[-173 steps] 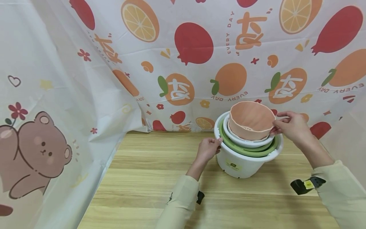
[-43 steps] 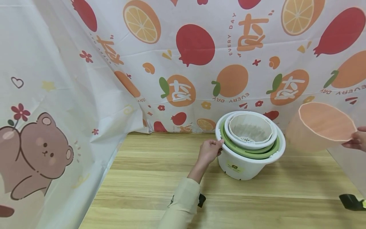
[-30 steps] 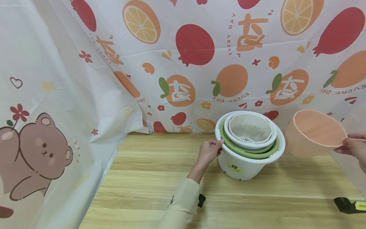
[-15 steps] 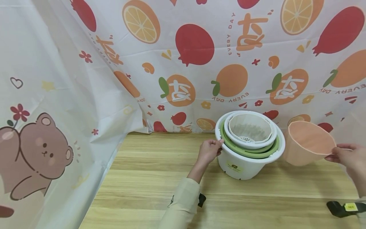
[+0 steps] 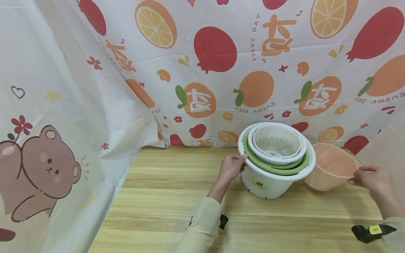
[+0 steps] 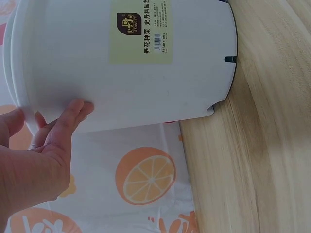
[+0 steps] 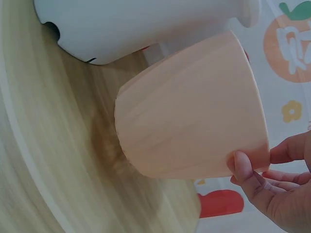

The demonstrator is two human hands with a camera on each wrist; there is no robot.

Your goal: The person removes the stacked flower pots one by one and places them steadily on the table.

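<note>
A peach flower pot with a wavy rim hangs slightly tilted to the right of a nested stack. My right hand pinches its rim; in the right wrist view the thumb lies against the wall of the peach pot. Whether its base touches the table I cannot tell. The large white flower pot stands upright and holds a green pot, a smaller white pot and an off-white pot innermost. My left hand grips the large pot's left rim, with fingers along its outside.
The wooden table runs back to a fruit-printed cloth just behind the pots. A cloth with a bear print hangs along the left side. The right wall closes in beside my right hand.
My right hand has lifted the peach pot out of the stack, carried it right, then lowered it leftward beside the large pot. My left hand stays on the rim.
</note>
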